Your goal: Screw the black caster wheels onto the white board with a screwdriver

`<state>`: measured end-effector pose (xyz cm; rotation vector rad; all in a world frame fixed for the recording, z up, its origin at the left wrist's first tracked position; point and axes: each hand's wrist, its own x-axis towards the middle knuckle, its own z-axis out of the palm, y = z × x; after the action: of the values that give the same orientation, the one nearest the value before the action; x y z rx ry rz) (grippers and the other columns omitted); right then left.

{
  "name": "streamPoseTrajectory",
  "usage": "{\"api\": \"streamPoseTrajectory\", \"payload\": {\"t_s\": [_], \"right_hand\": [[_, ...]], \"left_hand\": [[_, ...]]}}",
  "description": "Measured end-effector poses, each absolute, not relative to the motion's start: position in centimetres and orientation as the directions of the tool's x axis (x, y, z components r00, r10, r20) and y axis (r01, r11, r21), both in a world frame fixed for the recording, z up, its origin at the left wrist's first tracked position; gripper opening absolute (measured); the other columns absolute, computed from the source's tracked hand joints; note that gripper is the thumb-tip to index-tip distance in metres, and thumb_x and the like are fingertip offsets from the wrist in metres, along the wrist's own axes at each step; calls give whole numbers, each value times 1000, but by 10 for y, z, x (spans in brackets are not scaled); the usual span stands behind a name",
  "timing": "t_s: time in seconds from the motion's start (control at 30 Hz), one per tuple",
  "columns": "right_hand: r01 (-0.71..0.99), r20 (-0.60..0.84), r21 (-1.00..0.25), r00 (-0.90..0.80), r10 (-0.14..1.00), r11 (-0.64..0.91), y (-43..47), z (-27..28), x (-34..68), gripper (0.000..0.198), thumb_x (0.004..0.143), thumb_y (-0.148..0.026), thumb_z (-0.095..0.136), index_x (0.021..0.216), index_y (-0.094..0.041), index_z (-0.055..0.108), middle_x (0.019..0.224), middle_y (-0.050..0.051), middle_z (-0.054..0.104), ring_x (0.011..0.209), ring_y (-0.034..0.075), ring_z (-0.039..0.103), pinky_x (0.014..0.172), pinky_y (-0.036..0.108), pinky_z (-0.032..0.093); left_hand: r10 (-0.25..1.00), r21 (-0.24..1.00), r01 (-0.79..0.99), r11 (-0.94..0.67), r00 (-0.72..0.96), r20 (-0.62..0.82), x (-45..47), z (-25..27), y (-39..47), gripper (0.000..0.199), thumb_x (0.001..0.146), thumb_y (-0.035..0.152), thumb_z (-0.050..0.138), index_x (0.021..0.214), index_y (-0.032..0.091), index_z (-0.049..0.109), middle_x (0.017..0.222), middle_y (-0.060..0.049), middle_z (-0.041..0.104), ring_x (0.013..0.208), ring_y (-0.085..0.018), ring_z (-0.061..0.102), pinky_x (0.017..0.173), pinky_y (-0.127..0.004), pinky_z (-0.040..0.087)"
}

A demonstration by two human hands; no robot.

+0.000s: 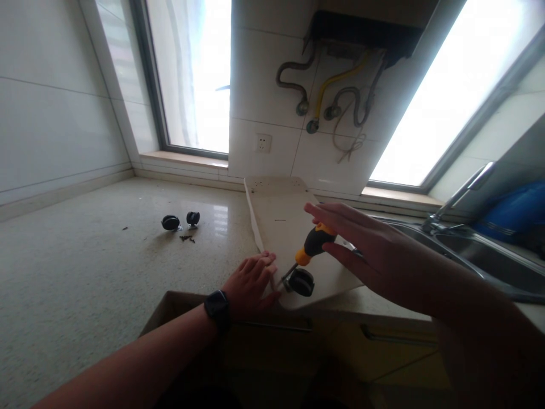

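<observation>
A white board [281, 227] with rounded corners lies flat on the counter. Near its front left corner stands a black caster wheel [301, 282] on a metal plate. My right hand [361, 244] holds a yellow-and-black screwdriver [317, 243], its handle between thumb and fingers. The shaft slants down to the caster's plate; the tip's exact seat is too small to make out. My left hand [251, 281], with a black watch on the wrist, grips the board's left edge beside the caster. Two more casters, a left one [171, 222] and a right one [193, 218], rest on the counter near several small screws [186, 238].
A steel sink [481, 255] with a faucet [457, 199] is at the right, a blue object [515, 213] behind it. Pipes and a yellow hose [330, 82] hang on the tiled wall above a socket [263, 143]. Drawers [392, 346] sit below the counter's front edge.
</observation>
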<state>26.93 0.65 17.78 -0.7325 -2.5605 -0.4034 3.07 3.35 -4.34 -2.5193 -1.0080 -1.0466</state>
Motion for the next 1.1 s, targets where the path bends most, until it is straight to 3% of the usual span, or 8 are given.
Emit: {"api": "streamPoseTrajectory", "payload": {"t_s": [0.2, 0.37, 0.43, 0.5, 0.6, 0.7, 0.9, 1.1], "right_hand": [[544, 527, 48, -726, 441, 838, 10, 174, 266, 25, 98, -31, 61, 120, -19, 65, 113, 7, 75, 93, 18, 73, 77, 28, 58], [708, 699, 61, -533, 476, 703, 10, 162, 255, 35, 89, -53, 70, 91, -18, 69, 84, 7, 74, 65, 18, 67, 55, 31, 50], [731, 690, 15, -501, 522, 682, 12, 161, 254, 33, 91, -50, 69, 97, -17, 71, 88, 8, 76, 70, 20, 70, 61, 33, 53], [689, 619, -92, -526, 584, 718, 15, 162, 255, 33, 98, -41, 61, 121, -20, 68, 107, 10, 76, 89, 22, 74, 77, 36, 58], [491, 426, -363, -668, 610, 792, 20, 167, 264, 49, 104, -30, 47, 153, -32, 42, 148, 9, 58, 128, 21, 62, 99, 38, 56], [365, 277, -516, -785, 554, 775, 24, 169, 271, 55, 103, -28, 50, 156, -37, 35, 156, 8, 50, 137, 22, 55, 102, 39, 55], [484, 452, -372, -651, 610, 792, 25, 163, 266, 39, 94, -37, 67, 132, -30, 64, 113, 6, 76, 94, 20, 75, 83, 35, 62], [536, 615, -179, -593, 519, 825, 22, 158, 260, 51, 92, -34, 70, 142, -30, 60, 111, 6, 77, 91, 20, 75, 80, 34, 61]], "left_hand": [[498, 37, 673, -739, 507, 704, 30, -43, 34, 44, 95, 40, 59, 129, 14, 50, 138, -22, 59, 132, -38, 54, 102, -54, 51], [504, 31, 684, -729, 505, 701, 31, -42, 34, 44, 95, 41, 59, 128, 14, 51, 137, -22, 60, 129, -38, 57, 100, -54, 52], [508, 38, 683, -730, 504, 698, 31, -42, 33, 43, 95, 41, 59, 127, 14, 51, 137, -22, 60, 129, -37, 56, 101, -53, 52], [509, 45, 680, -732, 501, 699, 31, -42, 33, 42, 96, 41, 58, 127, 14, 51, 137, -21, 60, 130, -37, 55, 103, -53, 51], [503, 45, 676, -735, 501, 704, 30, -42, 33, 42, 95, 40, 58, 128, 14, 51, 137, -22, 60, 131, -37, 55, 103, -53, 51], [497, 44, 669, -742, 505, 706, 30, -42, 34, 45, 95, 41, 59, 129, 13, 50, 137, -22, 60, 131, -37, 54, 102, -53, 51], [510, 66, 665, -744, 501, 699, 30, -41, 33, 46, 95, 41, 60, 130, 14, 50, 137, -22, 60, 132, -37, 54, 104, -53, 49], [510, 71, 661, -747, 501, 700, 31, -41, 33, 45, 95, 40, 59, 131, 14, 49, 138, -23, 59, 132, -37, 54, 103, -54, 50]]}}
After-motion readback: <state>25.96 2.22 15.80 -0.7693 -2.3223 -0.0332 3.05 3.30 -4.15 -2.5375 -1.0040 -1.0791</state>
